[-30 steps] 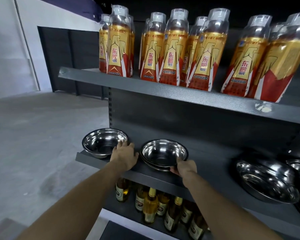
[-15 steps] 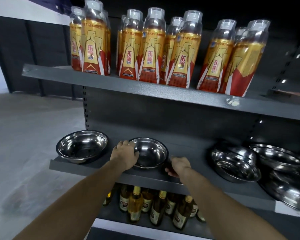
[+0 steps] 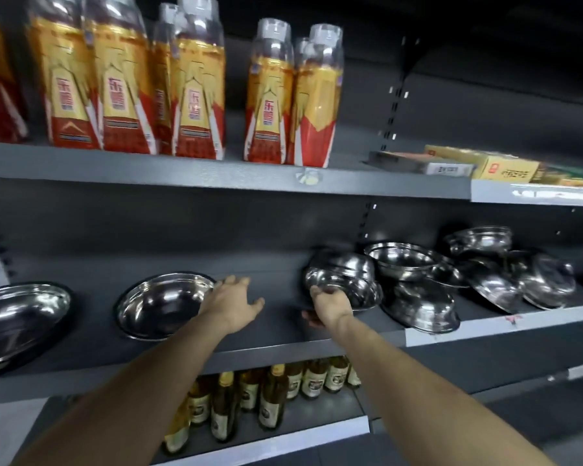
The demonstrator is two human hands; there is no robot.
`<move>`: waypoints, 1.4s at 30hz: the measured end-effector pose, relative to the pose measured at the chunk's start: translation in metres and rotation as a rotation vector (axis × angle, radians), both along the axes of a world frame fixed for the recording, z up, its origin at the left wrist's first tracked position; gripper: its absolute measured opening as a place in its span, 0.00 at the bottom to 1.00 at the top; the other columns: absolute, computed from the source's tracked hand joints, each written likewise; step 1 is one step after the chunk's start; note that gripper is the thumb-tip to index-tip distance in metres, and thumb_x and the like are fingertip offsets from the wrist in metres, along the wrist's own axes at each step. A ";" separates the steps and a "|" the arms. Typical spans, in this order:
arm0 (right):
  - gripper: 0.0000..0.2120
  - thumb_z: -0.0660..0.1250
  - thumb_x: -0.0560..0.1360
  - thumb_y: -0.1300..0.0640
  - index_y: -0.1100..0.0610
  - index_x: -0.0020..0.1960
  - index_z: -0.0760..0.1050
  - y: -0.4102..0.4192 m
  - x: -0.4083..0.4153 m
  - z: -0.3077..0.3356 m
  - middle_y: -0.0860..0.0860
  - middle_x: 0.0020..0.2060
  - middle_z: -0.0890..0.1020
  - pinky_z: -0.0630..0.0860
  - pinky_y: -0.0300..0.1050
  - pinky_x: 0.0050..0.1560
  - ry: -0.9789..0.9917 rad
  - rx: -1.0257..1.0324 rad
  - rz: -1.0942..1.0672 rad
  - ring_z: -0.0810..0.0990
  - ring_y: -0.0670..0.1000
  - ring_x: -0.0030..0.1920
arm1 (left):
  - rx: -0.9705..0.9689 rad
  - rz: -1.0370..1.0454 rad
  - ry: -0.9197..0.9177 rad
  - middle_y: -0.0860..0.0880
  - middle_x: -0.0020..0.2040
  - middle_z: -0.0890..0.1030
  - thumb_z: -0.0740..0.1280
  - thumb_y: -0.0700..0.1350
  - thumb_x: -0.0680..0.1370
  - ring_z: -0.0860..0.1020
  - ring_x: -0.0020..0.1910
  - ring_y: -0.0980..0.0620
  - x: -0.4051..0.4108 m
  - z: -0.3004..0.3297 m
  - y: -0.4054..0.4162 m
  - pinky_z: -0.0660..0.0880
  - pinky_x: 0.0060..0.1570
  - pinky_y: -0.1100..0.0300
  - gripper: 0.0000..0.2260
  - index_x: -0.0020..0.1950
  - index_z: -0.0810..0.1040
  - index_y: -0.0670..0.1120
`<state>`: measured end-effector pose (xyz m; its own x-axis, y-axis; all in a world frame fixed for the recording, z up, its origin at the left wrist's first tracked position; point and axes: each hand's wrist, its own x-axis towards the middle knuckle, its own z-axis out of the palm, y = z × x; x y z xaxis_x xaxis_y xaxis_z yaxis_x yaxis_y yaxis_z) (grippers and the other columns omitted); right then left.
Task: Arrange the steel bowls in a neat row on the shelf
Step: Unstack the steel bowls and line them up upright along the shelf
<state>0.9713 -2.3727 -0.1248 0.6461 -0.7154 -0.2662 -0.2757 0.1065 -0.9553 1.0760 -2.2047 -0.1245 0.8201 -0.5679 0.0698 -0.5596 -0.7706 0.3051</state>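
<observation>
Two steel bowls stand upright on the dark middle shelf [image 3: 270, 334]: one at the far left [image 3: 17, 314] and a second [image 3: 162, 304] to its right. My left hand [image 3: 231, 304] hovers open just right of the second bowl, fingers spread, its fingertips near the rim. My right hand [image 3: 329, 306] grips the near rim of a tilted steel bowl [image 3: 345, 279] at the left end of a jumbled pile of several steel bowls [image 3: 468, 274] on the shelf's right part.
The upper shelf [image 3: 216, 169] carries several gold-and-red drink bottles [image 3: 196, 92] and flat boxes [image 3: 485, 164] at the right. Glass bottles [image 3: 270, 395] fill the shelf below. The stretch of middle shelf between my two hands holds nothing.
The view has swung right. My left hand came off the second bowl's rim and opened. My right hand reached right and took hold of a tilted bowl from the pile.
</observation>
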 end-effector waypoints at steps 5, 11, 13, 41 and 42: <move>0.06 0.62 0.82 0.54 0.56 0.56 0.71 -0.050 -0.014 -0.002 0.52 0.42 0.80 0.78 0.42 0.29 -0.010 -0.026 -0.027 0.80 0.50 0.29 | 0.017 -0.009 0.017 0.45 0.78 0.62 0.58 0.65 0.78 0.63 0.75 0.43 -0.011 0.002 -0.055 0.64 0.71 0.48 0.33 0.78 0.60 0.48; 0.06 0.63 0.81 0.55 0.56 0.55 0.70 -0.123 -0.024 -0.002 0.52 0.40 0.80 0.80 0.44 0.28 -0.050 -0.076 -0.078 0.81 0.51 0.30 | 0.006 0.023 0.055 0.45 0.78 0.62 0.57 0.64 0.79 0.63 0.76 0.44 -0.024 -0.001 -0.119 0.63 0.71 0.49 0.32 0.78 0.61 0.48; 0.08 0.63 0.81 0.53 0.56 0.56 0.69 -0.146 -0.025 -0.002 0.52 0.41 0.80 0.82 0.47 0.34 -0.037 -0.101 -0.076 0.82 0.52 0.34 | -0.007 0.037 0.056 0.45 0.76 0.65 0.56 0.64 0.79 0.65 0.74 0.44 -0.027 0.000 -0.139 0.64 0.70 0.49 0.31 0.77 0.63 0.48; 0.23 0.59 0.82 0.44 0.64 0.59 0.76 -0.243 -0.006 -0.017 0.59 0.53 0.82 0.80 0.46 0.34 0.020 0.112 -0.222 0.84 0.57 0.43 | -0.040 0.013 0.034 0.45 0.75 0.66 0.57 0.64 0.79 0.65 0.73 0.43 0.015 0.000 -0.250 0.65 0.70 0.48 0.32 0.78 0.60 0.47; 0.24 0.59 0.82 0.44 0.65 0.59 0.76 -0.245 -0.006 -0.017 0.59 0.53 0.83 0.79 0.45 0.34 0.021 0.102 -0.231 0.84 0.58 0.44 | -0.043 -0.004 0.023 0.45 0.75 0.66 0.57 0.64 0.79 0.64 0.74 0.43 0.015 0.001 -0.254 0.65 0.70 0.48 0.32 0.78 0.60 0.47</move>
